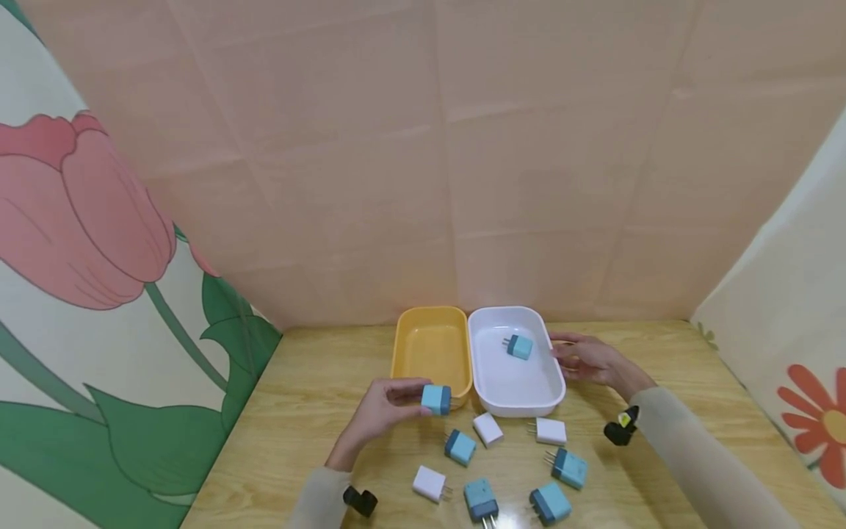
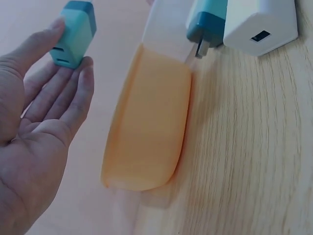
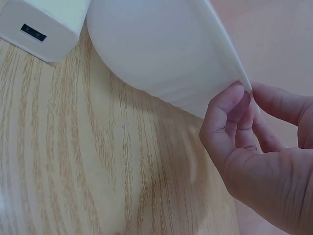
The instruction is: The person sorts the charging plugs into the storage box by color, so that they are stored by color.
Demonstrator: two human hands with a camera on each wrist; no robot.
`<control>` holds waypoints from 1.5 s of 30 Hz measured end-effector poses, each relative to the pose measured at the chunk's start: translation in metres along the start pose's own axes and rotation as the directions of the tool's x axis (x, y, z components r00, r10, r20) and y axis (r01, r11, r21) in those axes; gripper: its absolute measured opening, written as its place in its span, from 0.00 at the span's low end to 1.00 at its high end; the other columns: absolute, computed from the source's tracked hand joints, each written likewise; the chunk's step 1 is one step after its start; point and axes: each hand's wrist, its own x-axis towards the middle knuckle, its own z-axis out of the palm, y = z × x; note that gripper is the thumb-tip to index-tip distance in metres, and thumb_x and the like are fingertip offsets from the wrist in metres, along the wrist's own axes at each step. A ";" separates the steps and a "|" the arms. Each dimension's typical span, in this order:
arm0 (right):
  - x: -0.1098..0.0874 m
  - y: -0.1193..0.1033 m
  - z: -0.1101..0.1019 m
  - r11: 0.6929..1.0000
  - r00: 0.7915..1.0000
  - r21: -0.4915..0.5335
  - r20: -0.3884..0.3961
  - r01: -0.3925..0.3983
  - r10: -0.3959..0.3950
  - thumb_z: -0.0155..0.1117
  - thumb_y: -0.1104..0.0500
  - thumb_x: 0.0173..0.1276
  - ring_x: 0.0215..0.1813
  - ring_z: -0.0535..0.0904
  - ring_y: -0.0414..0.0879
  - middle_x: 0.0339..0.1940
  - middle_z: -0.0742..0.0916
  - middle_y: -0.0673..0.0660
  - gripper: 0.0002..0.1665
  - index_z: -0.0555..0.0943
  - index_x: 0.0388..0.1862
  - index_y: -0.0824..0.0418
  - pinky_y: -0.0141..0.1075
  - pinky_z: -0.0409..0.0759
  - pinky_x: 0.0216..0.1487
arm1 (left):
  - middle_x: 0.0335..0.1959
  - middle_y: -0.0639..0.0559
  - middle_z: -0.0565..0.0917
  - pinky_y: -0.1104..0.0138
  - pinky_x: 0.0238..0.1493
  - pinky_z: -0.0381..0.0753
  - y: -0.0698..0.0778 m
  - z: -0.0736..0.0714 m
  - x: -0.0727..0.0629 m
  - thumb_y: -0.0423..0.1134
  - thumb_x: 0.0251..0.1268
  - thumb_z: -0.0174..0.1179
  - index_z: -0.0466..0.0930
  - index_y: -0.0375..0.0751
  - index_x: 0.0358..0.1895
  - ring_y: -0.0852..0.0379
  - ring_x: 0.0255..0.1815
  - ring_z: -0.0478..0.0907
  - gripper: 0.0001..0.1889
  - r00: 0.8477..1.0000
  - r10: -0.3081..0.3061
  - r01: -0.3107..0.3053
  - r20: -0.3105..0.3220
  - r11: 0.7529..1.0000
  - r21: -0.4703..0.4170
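My left hand (image 1: 380,411) pinches a two-tone blue charger plug (image 1: 435,399) between thumb and fingers, above the near end of a yellow tray (image 1: 431,353). In the left wrist view, two slots show on the end face of this blue charger (image 2: 73,39). At the right side of a white tray (image 1: 515,386), my right hand (image 1: 591,360) grips the rim, which sits between thumb and fingers in the right wrist view. Inside the white tray lies another blue charger plug (image 1: 520,347) with its prongs pointing left.
In front of the trays, several charger plugs lie scattered on the wooden table (image 1: 317,360): white ones, such as this white charger (image 1: 429,483), and blue ones, such as this blue charger (image 1: 570,468). Behind the trays rises a pinkish cloth wall (image 1: 423,184); flower-printed cloths hang at both sides.
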 end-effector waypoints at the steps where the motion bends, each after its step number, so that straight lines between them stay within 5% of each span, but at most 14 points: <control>1: 0.000 0.000 0.000 1.000 1.000 0.002 0.001 0.001 -0.001 0.63 0.59 0.80 0.49 0.78 0.43 0.49 0.86 0.46 0.39 0.60 0.84 0.59 0.34 0.84 0.50 | 0.63 0.47 0.87 0.64 0.65 0.84 0.000 0.000 0.001 0.45 0.59 0.79 0.83 0.39 0.65 0.49 0.63 0.86 0.31 1.000 0.000 0.000 -0.003 1.000 0.000; 23: 0.001 -0.002 0.001 1.000 1.000 0.006 0.014 -0.005 0.005 0.60 0.59 0.81 0.50 0.79 0.43 0.50 0.86 0.45 0.39 0.57 0.85 0.59 0.35 0.85 0.50 | 0.62 0.49 0.88 0.65 0.59 0.87 0.002 0.003 0.021 0.52 0.60 0.78 0.86 0.52 0.63 0.51 0.60 0.87 0.27 0.999 -0.004 0.005 -0.031 0.999 0.036; 45: 0.001 0.000 0.000 1.000 1.000 0.009 0.002 -0.015 0.015 0.63 0.59 0.80 0.49 0.79 0.43 0.51 0.86 0.47 0.40 0.58 0.85 0.59 0.35 0.84 0.49 | 0.61 0.49 0.89 0.63 0.58 0.88 0.017 0.014 0.053 0.50 0.60 0.78 0.85 0.46 0.64 0.51 0.58 0.88 0.29 0.997 0.021 -0.019 -0.080 1.000 0.025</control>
